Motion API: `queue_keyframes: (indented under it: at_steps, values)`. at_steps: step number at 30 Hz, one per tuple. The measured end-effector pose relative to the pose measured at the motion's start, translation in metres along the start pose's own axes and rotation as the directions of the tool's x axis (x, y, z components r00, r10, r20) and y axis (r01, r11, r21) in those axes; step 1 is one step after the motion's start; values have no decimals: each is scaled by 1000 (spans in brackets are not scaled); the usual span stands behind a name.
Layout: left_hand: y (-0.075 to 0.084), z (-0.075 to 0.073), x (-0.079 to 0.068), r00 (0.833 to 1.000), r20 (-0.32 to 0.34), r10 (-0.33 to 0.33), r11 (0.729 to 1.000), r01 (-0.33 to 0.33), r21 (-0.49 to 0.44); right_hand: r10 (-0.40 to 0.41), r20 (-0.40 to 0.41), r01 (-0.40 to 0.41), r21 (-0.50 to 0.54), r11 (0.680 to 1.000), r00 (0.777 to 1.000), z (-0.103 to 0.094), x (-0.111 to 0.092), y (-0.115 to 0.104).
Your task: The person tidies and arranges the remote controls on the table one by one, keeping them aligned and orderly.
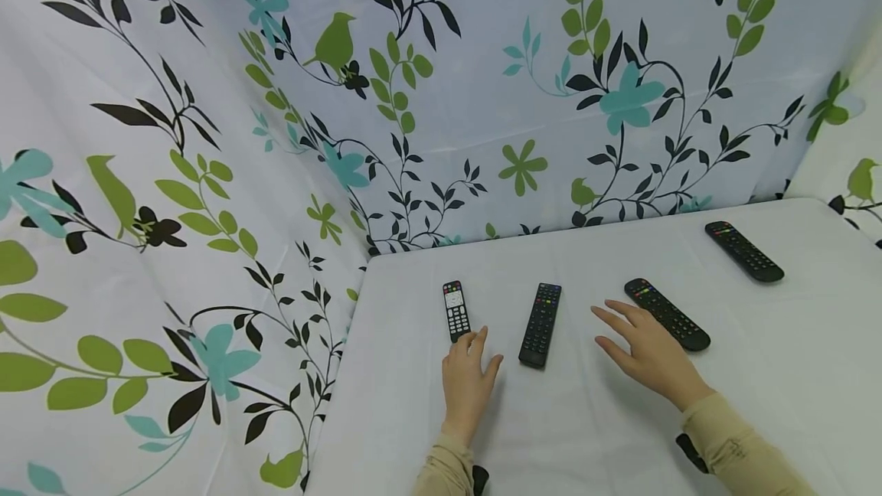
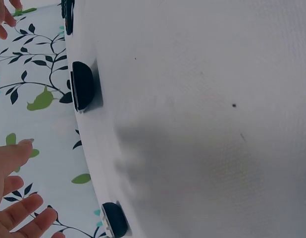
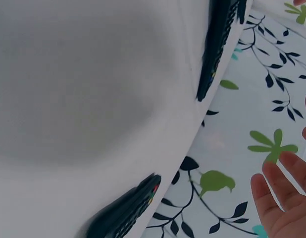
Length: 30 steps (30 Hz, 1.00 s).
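Observation:
My left hand [image 1: 468, 381] hovers just short of a remote control with a white upper keypad [image 1: 456, 308], covering its near end in the head view; its fingers are extended and hold nothing. Right of it lies an all-black remote control [image 1: 540, 325], between my two hands. My right hand [image 1: 651, 350], fingers spread and relaxed, is by the left side of another black remote control [image 1: 667, 314], overlapping part of it in the head view. Both wrist views show the hands raised off the table, the left hand [image 2: 19, 198] and the right hand [image 3: 286, 198] with nothing in them.
A further black remote control [image 1: 744, 251] lies at the far right of the white-covered table [image 1: 579, 419]. A curtain [image 1: 468, 121] printed with leaves, birds and flowers hangs behind the table and along its left side.

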<state>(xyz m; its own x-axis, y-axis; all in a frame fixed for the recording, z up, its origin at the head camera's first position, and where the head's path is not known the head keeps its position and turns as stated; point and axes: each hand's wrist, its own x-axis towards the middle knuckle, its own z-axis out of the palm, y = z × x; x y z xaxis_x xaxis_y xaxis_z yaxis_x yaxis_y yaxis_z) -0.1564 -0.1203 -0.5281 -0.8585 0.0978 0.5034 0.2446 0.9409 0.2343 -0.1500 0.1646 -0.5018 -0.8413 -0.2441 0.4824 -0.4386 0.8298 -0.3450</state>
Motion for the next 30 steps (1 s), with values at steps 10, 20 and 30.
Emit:
queue_keyframes:
  at_steps: [10, 20, 30]
  values:
    - [-12, -3, 7, 997, -53, -54, 998, 52, -45, 8, 53, -11, 64, 998, 999, 14, 24, -27]
    - [-29, -3, 20, 975, 41, -221, 955, 224, -196, 47, 159, -73, 167, 983, 986, 32, 51, -52]
    - [-56, 8, 27, 916, 251, -314, 886, 377, -270, 90, 253, -168, 306, 937, 963, 60, 79, -75]
